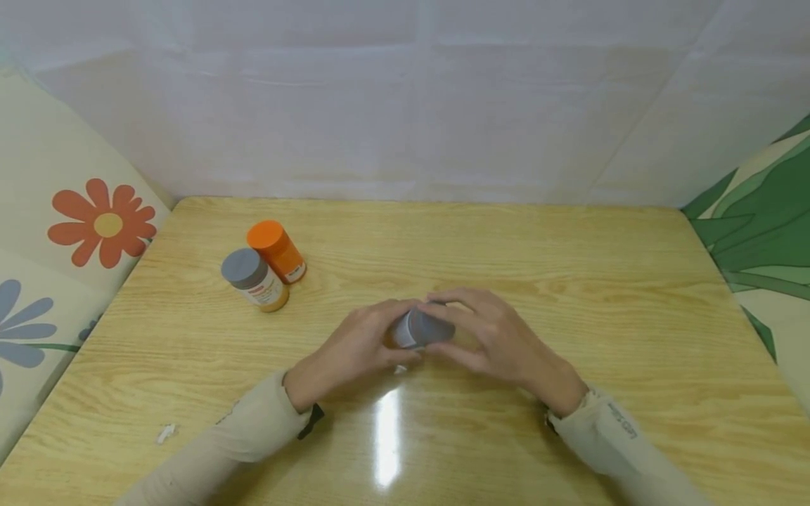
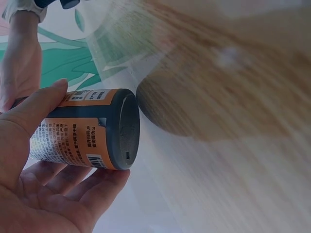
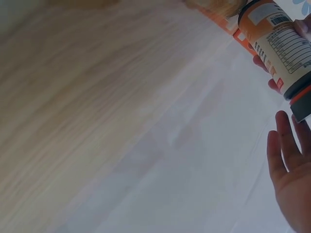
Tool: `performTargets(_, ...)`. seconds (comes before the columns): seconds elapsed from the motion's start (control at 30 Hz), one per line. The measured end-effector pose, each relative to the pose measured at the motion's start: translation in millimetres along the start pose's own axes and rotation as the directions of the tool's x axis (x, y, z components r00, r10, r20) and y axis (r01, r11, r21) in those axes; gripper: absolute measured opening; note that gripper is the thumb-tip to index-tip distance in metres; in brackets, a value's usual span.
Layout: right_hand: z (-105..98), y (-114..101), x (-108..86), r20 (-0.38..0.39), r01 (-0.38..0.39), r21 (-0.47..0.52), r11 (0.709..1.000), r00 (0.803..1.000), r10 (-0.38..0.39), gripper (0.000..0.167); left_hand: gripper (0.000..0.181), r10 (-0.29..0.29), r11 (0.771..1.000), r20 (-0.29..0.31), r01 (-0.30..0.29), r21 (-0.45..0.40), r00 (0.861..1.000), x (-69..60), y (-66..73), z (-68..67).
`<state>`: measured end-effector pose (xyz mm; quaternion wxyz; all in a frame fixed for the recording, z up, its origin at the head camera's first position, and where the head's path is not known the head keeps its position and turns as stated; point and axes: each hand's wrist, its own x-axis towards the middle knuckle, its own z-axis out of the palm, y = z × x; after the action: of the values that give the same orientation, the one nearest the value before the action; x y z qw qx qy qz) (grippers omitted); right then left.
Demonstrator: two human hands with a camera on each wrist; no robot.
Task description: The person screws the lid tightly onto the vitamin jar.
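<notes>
Both hands meet over the front middle of the wooden table, around a jar (image 3: pixel 282 51) with an orange and cream printed label and a dark base. My left hand (image 1: pixel 354 341) grips the jar's body, thumb on one side and fingers on the other. The left wrist view shows the dark base (image 2: pixel 129 133) facing away from the palm. On the grey lid (image 1: pixel 429 327), at the jar's other end, my right hand (image 1: pixel 496 334) has thumb and fingertips on opposite sides. The jar is tilted on its side. A thin red band shows by the lid in the right wrist view.
Two jars stand close together at the table's left: an orange one (image 1: pixel 278 253) with an orange lid, and one with a grey lid (image 1: pixel 245 268). Small white scraps lie at front left (image 1: pixel 166 433) and below the hands. A white cloth (image 1: pixel 418 119) hangs behind the table.
</notes>
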<state>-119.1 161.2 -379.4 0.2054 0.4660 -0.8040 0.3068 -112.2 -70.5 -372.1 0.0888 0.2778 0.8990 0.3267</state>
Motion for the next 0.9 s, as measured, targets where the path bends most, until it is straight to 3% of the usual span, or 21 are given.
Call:
performTargets(0.27, 1.2, -1.5, 3.6, -0.013, -0.087, -0.016, 0.996, 0.996, 0.086, 0.057, 0.069, 0.014, 1.000, -0.004, -0.014, 0.024, 1.000, -0.2, 2.3, -0.6)
performTargets(0.5, 2.0, -0.5, 2.8, 0.009, -0.106, -0.059, 0.993, 0.994, 0.106, 0.061, 0.063, 0.037, 0.999, -0.016, -0.036, 0.024, 0.999, -0.6, 3.1, 0.2)
performTargets(0.7, -1.4, -0.1, -0.8, 0.034, -0.019, -0.020, 1.000, 0.999, 0.020, 0.060, 0.069, 0.041, 0.999, -0.017, -0.041, 0.011, 0.999, -0.7, 1.3, 0.6)
performTargets(0.9, -2.1, -0.6, -1.3, 0.054, 0.068, -0.001, 0.998, 0.996, -0.068, 0.055, 0.079, 0.010, 1.000, 0.031, -0.010, 0.002, 0.999, -3.6, -0.9, -0.3)
